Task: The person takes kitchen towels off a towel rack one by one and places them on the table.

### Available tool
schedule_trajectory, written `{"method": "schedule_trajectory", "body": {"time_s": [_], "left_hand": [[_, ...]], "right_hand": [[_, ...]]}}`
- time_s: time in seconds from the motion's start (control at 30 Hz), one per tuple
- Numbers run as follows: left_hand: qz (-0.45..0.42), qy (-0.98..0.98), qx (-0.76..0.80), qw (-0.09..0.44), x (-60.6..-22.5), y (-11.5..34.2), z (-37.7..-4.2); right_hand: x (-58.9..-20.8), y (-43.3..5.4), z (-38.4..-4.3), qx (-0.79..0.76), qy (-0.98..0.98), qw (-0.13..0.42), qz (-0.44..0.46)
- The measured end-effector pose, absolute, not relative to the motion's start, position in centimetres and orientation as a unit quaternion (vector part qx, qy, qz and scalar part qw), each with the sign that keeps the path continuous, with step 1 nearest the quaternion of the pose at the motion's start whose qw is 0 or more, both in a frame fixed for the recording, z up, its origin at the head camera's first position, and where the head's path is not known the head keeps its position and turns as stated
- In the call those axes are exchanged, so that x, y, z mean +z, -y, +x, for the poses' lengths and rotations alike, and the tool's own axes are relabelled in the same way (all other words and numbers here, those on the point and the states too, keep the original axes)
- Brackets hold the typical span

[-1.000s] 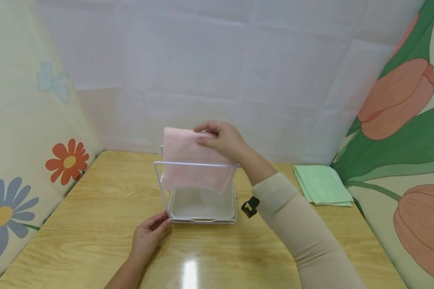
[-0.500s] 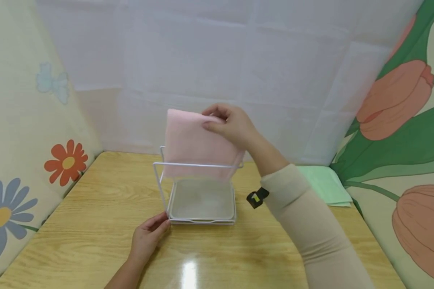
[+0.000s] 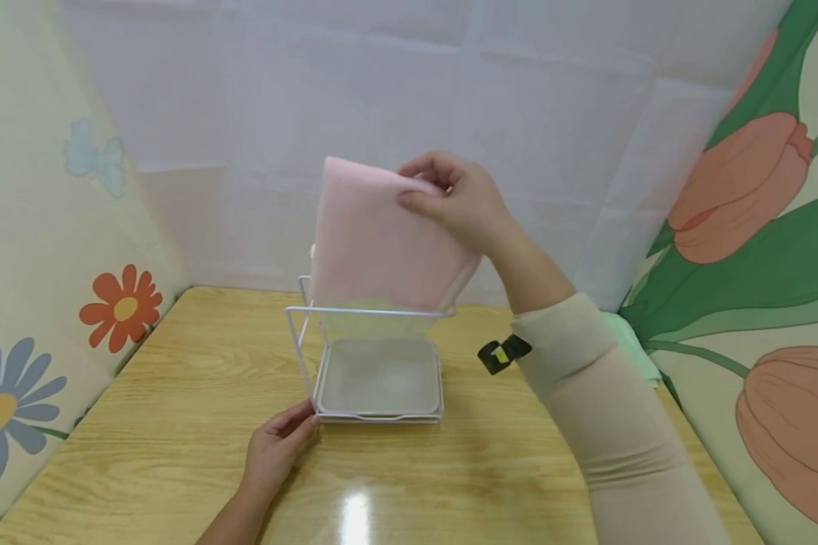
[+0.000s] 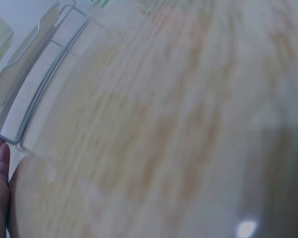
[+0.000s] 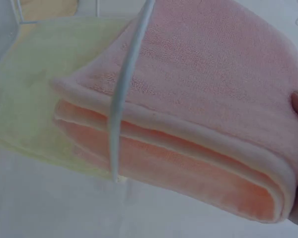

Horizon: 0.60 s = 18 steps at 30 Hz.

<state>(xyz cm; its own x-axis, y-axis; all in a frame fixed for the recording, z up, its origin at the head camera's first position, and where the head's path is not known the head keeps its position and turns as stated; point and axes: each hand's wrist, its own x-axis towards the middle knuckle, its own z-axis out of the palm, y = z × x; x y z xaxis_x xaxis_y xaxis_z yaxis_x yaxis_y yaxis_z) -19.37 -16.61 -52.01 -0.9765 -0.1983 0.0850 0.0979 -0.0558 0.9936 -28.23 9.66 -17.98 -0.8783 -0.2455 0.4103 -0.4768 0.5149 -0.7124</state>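
Fingers (image 3: 423, 203) pinch pink cloth (image 3: 382, 238); black strap (image 3: 518, 347) bears illegibly small yellow patch (image 3: 499, 355).

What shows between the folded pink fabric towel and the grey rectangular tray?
In the head view, pale yellow cloth shows between the towel and the tray, just below the white wire bar.

Back wall: at twelve o'clock we see a pale, creased white covering (image 3: 382, 98).
Left wall: at nine we find cream (image 3: 14, 250) with a red flower (image 3: 124, 309), a blue-grey flower (image 3: 23, 412) towards eight.
Right wall: we see coral tulips (image 3: 743, 189) and green leaves (image 3: 757, 276) around three.
Tabletop: we look over wood grain (image 3: 198, 371), a bright glare (image 3: 356, 518) at six.
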Motion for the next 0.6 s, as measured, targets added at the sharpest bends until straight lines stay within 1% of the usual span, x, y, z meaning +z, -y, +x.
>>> {"method": "schedule_trajectory", "body": {"time_s": [0.43, 0.6], "left_hand": [[0.036, 0.676, -0.728, 0.107, -51.9, 16.7, -19.4], [0.033, 0.669, -0.735, 0.106, -51.8, 16.6, -19.4]], "right_hand": [[-14.5, -11.1, -26.8, 0.454, 0.847, 0.170, 0.216], [-13.6, -12.0, -26.4, 0.447, 0.852, 0.173, 0.212]]}}
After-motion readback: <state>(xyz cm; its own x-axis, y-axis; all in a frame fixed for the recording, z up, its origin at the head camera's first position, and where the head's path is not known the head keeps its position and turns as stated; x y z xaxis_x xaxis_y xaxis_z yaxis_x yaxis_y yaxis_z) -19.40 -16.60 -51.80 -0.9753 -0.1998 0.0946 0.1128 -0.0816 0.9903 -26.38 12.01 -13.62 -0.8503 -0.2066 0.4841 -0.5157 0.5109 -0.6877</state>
